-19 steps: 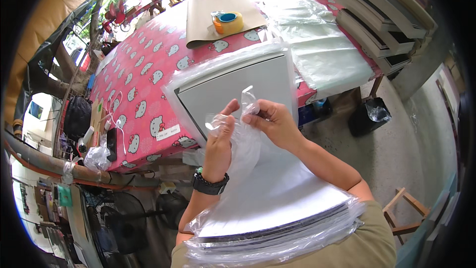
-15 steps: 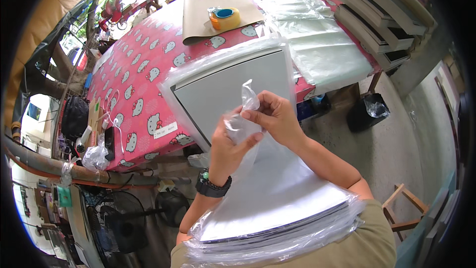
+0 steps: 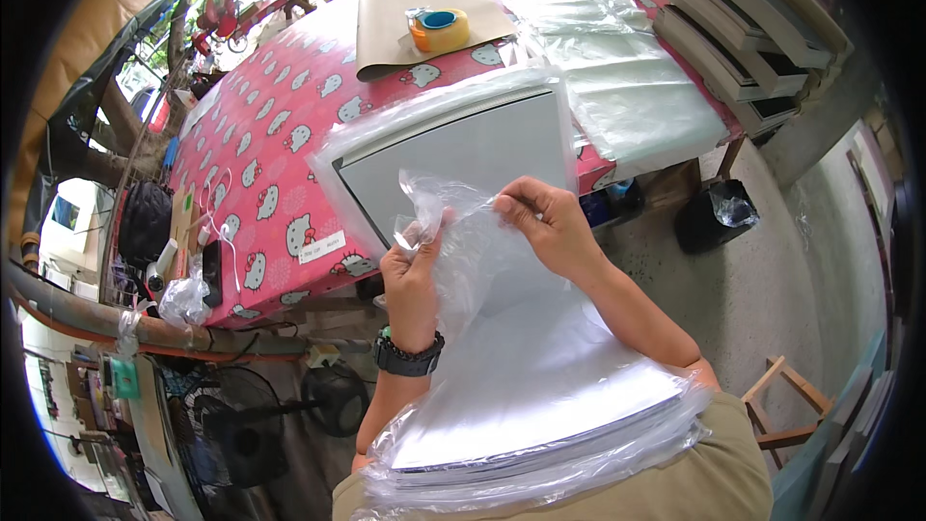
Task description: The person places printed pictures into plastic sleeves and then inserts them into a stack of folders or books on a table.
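Note:
My left hand point(image 3: 413, 282), with a dark watch on its wrist, grips a crumpled bunch of clear plastic film point(image 3: 468, 256) between thumb and fingers. At the film's upper right edge, my right hand point(image 3: 546, 224) pinches it, so the film stretches between the two hands. Below them, against my body, rests a stack of flat white sheets point(image 3: 550, 396) inside clear plastic, its layered edges toward me. Beyond the hands, a grey flat panel point(image 3: 463, 150) with a dark border lies in a clear plastic sleeve on the table's near edge.
On the pink patterned tablecloth point(image 3: 275, 159) lie brown cardboard point(image 3: 386, 34), an orange tape dispenser point(image 3: 439, 31) and flat plastic bags point(image 3: 641, 101). Thick panels point(image 3: 743, 29) are stacked at the far right. A black bin point(image 3: 716, 217) and a wooden frame point(image 3: 789, 400) stand on the floor.
My hands have moved apart, the left one leftward, drawing the film out wider between them. The stack against my body looks unmoved.

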Available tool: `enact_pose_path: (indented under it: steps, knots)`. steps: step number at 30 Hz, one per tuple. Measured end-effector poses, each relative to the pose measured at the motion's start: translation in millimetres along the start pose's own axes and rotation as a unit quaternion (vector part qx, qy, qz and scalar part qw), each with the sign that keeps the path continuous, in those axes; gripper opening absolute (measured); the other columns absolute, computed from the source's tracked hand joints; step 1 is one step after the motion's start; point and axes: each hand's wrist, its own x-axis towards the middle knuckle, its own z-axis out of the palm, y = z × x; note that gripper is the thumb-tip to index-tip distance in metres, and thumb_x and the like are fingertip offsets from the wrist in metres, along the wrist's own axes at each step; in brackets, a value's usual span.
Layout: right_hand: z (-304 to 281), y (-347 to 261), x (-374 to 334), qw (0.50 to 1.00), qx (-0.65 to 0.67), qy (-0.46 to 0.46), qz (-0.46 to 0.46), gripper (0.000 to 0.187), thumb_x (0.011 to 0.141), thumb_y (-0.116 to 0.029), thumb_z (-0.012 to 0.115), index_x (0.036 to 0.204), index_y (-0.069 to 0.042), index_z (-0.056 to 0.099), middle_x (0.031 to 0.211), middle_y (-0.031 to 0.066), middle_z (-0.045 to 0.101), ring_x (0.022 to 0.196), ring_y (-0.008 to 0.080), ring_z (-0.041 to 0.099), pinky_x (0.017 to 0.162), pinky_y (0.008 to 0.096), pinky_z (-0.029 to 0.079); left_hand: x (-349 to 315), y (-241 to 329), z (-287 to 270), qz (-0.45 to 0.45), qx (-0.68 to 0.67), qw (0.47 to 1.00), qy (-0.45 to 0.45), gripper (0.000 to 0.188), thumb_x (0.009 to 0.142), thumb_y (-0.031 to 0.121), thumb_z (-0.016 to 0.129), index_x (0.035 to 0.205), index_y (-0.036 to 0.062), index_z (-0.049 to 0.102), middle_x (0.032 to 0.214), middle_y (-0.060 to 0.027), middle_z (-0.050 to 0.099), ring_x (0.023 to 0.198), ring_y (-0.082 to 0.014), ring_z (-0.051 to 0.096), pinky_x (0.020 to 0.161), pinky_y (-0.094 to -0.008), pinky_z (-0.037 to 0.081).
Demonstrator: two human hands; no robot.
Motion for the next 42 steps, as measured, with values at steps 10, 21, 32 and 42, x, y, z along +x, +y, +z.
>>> enact_pose_path:
  steps: [10,21,32,42]
  knots:
    - [2,-8,-6,0.996,0.043,-0.059,0.044,0.017,0.082,-0.016,0.059,0.076,0.000,0.057,0.061,-0.0027,0.050,0.057,0.0033,0.042,0.051,0.0185,0.036,-4,5,9,-0.130,-0.064,0.982,-0.124,0.025,0.080,0.019,0.061,0.099,0.0038,0.054,0.086,-0.0005,0.055,0.074,-0.0076,0.051,0.064,-0.0219,0.040]
    - [6,-6,-10,0.997,-0.033,-0.072,0.007,0.018,0.082,-0.015,0.059,0.074,0.001,0.055,0.061,0.0000,0.051,0.056,0.0040,0.043,0.049,0.0192,0.037,-2,1,9,-0.166,-0.125,0.973,-0.100,0.028,0.082,0.022,0.059,0.102,0.0030,0.053,0.092,-0.0030,0.057,0.082,-0.0105,0.053,0.069,-0.0242,0.043]
    - [2,4,-5,0.991,0.128,-0.011,0.028,0.017,0.081,-0.016,0.060,0.077,0.001,0.058,0.063,0.0001,0.053,0.062,0.0045,0.046,0.055,0.0205,0.039,0,-11,-8,-0.181,-0.266,0.939,-0.123,0.031,0.079,0.022,0.062,0.101,0.0017,0.054,0.086,-0.0047,0.057,0.082,-0.0124,0.054,0.069,-0.0245,0.043]
    - [0,-1,-12,0.993,0.083,-0.066,0.053,0.014,0.082,-0.016,0.059,0.078,-0.003,0.058,0.063,-0.0028,0.051,0.059,0.0034,0.044,0.053,0.0182,0.037,-6,-8,-1,-0.184,-0.157,0.967,-0.078,0.030,0.077,0.020,0.065,0.100,0.0042,0.053,0.085,-0.0004,0.054,0.079,-0.0100,0.051,0.070,-0.0247,0.041]
